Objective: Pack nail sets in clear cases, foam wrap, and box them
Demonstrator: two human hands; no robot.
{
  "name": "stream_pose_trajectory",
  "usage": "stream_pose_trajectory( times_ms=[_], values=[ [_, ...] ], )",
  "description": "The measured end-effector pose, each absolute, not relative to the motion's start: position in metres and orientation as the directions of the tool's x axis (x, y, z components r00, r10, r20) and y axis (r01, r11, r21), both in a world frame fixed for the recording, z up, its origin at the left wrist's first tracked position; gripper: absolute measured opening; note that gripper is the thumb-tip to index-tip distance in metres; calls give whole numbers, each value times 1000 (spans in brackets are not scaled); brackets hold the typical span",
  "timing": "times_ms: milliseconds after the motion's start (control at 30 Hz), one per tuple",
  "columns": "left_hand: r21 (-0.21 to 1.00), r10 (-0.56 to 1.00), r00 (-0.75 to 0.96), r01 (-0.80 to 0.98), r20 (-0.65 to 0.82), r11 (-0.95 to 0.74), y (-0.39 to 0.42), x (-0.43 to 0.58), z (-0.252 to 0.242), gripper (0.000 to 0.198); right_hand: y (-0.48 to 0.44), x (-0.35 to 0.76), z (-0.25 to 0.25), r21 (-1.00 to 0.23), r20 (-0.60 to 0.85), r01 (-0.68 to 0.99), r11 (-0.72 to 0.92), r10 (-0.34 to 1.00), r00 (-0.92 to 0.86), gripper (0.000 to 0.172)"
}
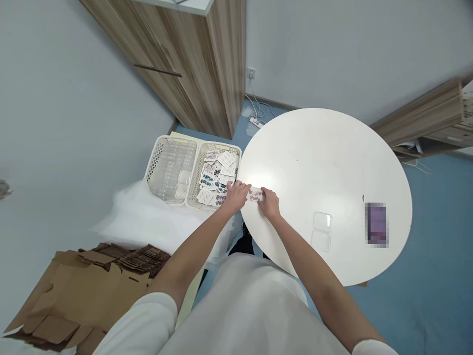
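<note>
My left hand [236, 193] and my right hand [269, 202] meet at the left edge of a round white table [332, 158]. Between them they hold a small white card with coloured pieces on it [254, 194], each hand pinching one end. Just left of my left hand stands a white basket [218, 148] filled with several similar cards. A second white basket [162, 148] beside it holds clear plastic cases. An open clear plastic case [321, 230] lies on the table to the right of my right hand.
A blurred dark phone-like object [377, 224] lies near the table's right edge. Flattened brown cardboard [84, 286] is piled at lower left. White foam sheets [136, 222] lie under the baskets. A wooden cabinet [195, 64] stands behind, with a power strip [256, 122] on the blue floor.
</note>
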State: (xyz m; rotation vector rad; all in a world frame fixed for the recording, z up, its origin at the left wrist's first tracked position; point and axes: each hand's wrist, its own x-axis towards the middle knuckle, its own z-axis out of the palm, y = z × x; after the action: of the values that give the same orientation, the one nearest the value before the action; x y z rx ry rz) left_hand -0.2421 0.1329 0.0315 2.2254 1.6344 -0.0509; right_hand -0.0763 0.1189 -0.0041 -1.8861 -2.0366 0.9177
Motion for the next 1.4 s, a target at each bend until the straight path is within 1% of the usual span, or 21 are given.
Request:
stream_pose_trajectory(
  times_ms=[100, 200, 367, 567, 733, 833, 933, 1133, 1400],
  values=[
    [315, 908, 352, 909, -228, -273, 126, -239, 34, 54, 112, -66, -2, -614, -235, 789, 6, 953, -189, 58],
    [348, 904, 368, 895, -217, -281, 118, -232, 38, 56, 102, -51, 3, -660, -207, 751, 25, 955, -214, 63],
    [390, 891, 414, 864, -188, -319, 99, -207, 45, 59, 76, -19, 18, -716, -173, 697, 19, 963, -205, 62],
    [464, 864, 467, 818, -187, -342, 59, -158, 56, 60, 26, 34, 36, -730, -186, 684, -23, 968, -166, 62],
    [554, 818, 522, 767, -244, -324, 23, -104, 58, 62, -18, 92, 42, -739, -233, 668, -87, 963, -132, 62],
    [604, 797, 539, 741, -273, -295, 7, -72, 53, 60, -38, 126, 38, -747, -236, 659, -86, 961, -142, 61],
    [584, 795, 527, 761, -300, -283, -2, -47, 46, 59, -47, 154, 31, -741, -238, 668, -65, 956, -171, 59],
    [469, 847, 454, 833, -275, -294, -1, -14, 37, 61, -40, 189, 19, -713, -215, 701, -11, 955, -203, 58],
    [380, 882, 364, 893, -299, -240, 8, 9, 31, 59, -17, 200, 9, -657, -282, 754, -26, 935, -214, 61]
  ],
)
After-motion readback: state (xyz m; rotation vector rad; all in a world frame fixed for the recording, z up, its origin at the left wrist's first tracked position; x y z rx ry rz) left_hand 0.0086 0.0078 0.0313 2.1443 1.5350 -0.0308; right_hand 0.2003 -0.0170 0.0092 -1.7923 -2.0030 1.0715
